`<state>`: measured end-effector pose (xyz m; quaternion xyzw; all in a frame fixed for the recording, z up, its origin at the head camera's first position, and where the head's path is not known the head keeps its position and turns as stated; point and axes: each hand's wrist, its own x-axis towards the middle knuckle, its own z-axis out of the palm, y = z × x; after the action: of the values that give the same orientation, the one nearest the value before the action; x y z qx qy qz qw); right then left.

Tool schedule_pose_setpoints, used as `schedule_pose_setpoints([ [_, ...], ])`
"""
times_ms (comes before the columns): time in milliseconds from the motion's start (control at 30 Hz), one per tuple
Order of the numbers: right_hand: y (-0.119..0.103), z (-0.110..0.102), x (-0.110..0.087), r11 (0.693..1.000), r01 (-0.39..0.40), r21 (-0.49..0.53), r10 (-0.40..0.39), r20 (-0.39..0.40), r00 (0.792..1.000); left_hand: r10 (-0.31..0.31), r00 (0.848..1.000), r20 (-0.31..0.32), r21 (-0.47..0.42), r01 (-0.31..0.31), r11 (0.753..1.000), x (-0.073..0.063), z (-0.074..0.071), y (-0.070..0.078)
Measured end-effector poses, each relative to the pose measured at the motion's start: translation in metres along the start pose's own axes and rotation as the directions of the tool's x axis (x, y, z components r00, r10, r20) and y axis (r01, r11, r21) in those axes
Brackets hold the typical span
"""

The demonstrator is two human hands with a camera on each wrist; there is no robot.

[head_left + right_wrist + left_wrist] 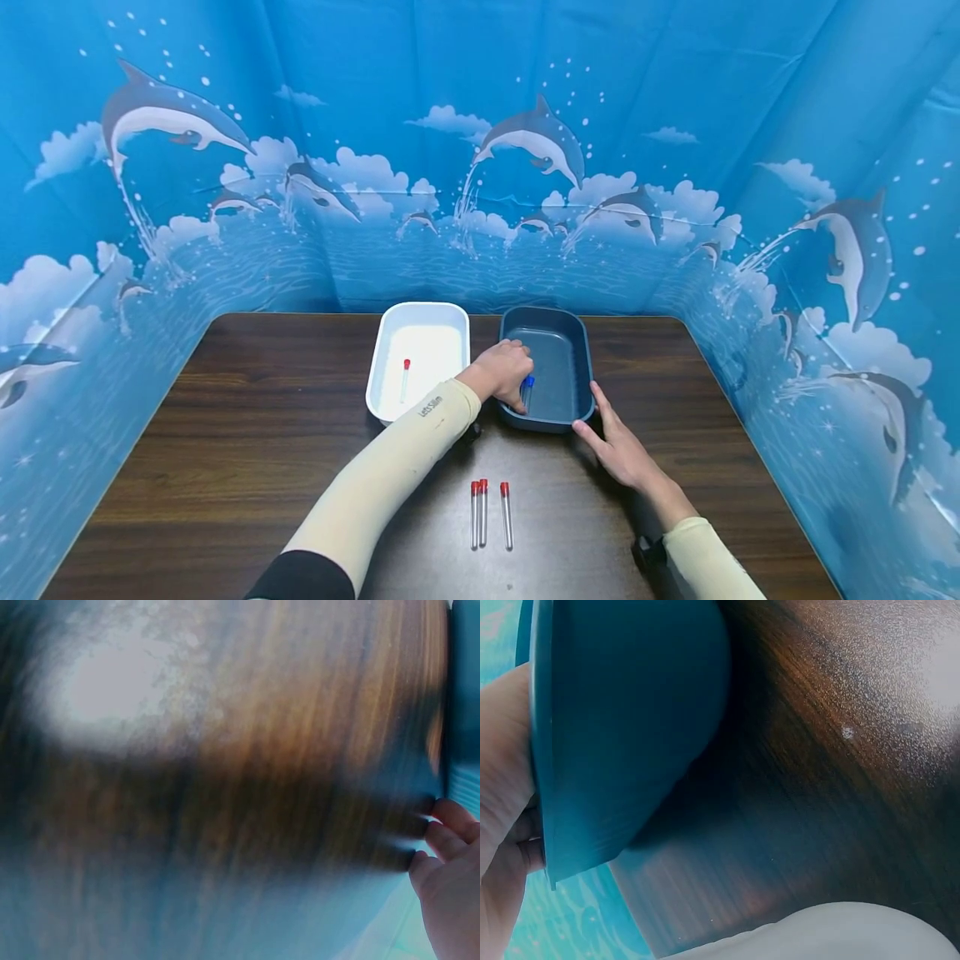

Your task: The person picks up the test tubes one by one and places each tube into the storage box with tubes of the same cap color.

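My left hand [506,371] reaches over the left wall of a dark blue-grey tray [585,346], fingers bent down inside it. Right beside its thumb and fingers is a blue-capped test tube [528,383]; whether they pinch it I cannot tell. In the left wrist view the tray wall [630,712] hides the fingertips. At the tray's near right corner, my right hand [622,450] has its fingers extended and spread against the outer side. Red-capped test tubes, a pair [479,512] and a single one [507,517], lie on the table nearer to me.
A white tray [372,379] stands left of the dark one, holding a red-capped tube [406,379]. Both trays are near the far edge of the brown wooden table [247,433]. A blue dolphin-print curtain [465,167] hangs behind and along the sides.
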<state>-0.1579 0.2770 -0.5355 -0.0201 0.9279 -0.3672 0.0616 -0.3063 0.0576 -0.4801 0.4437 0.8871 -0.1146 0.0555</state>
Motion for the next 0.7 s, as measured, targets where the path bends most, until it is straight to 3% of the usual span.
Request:
schedule_pose_setpoints([
  [700, -0.0007, 0.0000, -0.0001, 1.000, -0.013, -0.005, 0.013, 0.009, 1.000, -0.013, 0.999, 0.039, 0.026, 0.012, 1.000, 0.0035, 0.0016, 0.0035],
])
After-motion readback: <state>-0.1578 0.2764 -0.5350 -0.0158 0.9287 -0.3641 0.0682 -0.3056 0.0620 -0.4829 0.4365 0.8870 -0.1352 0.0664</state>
